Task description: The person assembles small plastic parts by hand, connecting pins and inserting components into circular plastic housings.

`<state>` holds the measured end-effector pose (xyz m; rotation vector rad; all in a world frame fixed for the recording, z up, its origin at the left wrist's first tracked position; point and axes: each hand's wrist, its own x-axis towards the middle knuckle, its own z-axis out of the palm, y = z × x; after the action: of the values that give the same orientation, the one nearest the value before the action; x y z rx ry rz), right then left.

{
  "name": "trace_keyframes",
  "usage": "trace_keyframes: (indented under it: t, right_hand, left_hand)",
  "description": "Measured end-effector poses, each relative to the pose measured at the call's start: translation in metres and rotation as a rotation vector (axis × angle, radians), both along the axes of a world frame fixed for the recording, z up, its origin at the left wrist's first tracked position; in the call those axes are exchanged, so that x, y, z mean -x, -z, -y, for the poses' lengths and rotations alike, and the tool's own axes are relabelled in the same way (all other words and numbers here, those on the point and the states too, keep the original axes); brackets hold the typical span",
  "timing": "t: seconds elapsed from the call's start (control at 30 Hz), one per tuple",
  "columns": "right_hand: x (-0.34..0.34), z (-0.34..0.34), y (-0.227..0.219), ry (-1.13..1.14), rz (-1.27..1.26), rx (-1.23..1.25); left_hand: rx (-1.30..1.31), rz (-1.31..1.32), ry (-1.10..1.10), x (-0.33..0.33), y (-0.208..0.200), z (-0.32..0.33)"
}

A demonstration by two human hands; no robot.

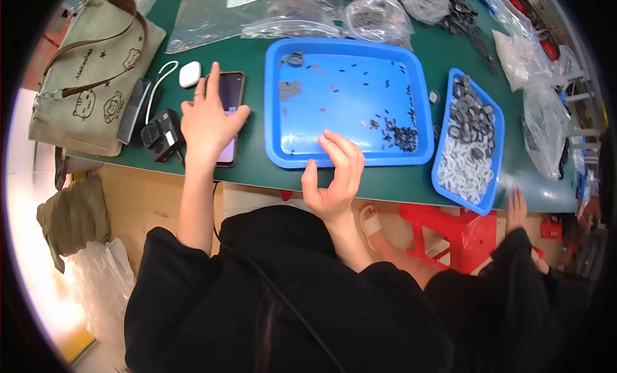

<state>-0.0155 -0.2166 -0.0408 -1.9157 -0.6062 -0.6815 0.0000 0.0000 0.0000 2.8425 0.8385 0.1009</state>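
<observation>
Over a smartphone (229, 155) on the green table, my left hand (209, 119) is spread, with its fingers apart and nothing in them; it covers part of the screen. My right hand (335, 177) hovers at the front rim of a large blue tray (274, 103), fingers loosely curved and the thumb apart, holding nothing. Small black parts (403, 136) are heaped in the tray's near right corner, with more scattered about its floor. A few grey flat pieces (290, 90) lie along its left side.
Right of the tray, a smaller blue tray (441, 161) holds dark round parts and white pieces. Clear plastic bags (378, 19) line the back. A canvas bag (90, 83), black device (162, 135) and white earphone case (190, 74) stand left. Another person's hand (516, 211) rests at the right edge.
</observation>
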Motion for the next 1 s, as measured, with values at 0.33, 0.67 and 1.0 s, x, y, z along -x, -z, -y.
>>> trace_keyframes:
  t: [0.33,0.67,1.0]
  right_hand:
    - [-0.011,0.054,0.002,0.194,-0.026,0.083]
    - [-0.012,0.047,0.003,0.21,-0.062,0.182]
    - [-0.015,0.057,-0.01,0.203,-0.113,0.217]
  left_hand:
    - [0.01,0.022,0.033,-0.008,0.008,0.0]
    - [0.0,0.365,0.138,0.021,0.005,0.001]
    - [0.205,0.641,0.757,0.053,-0.011,0.058]
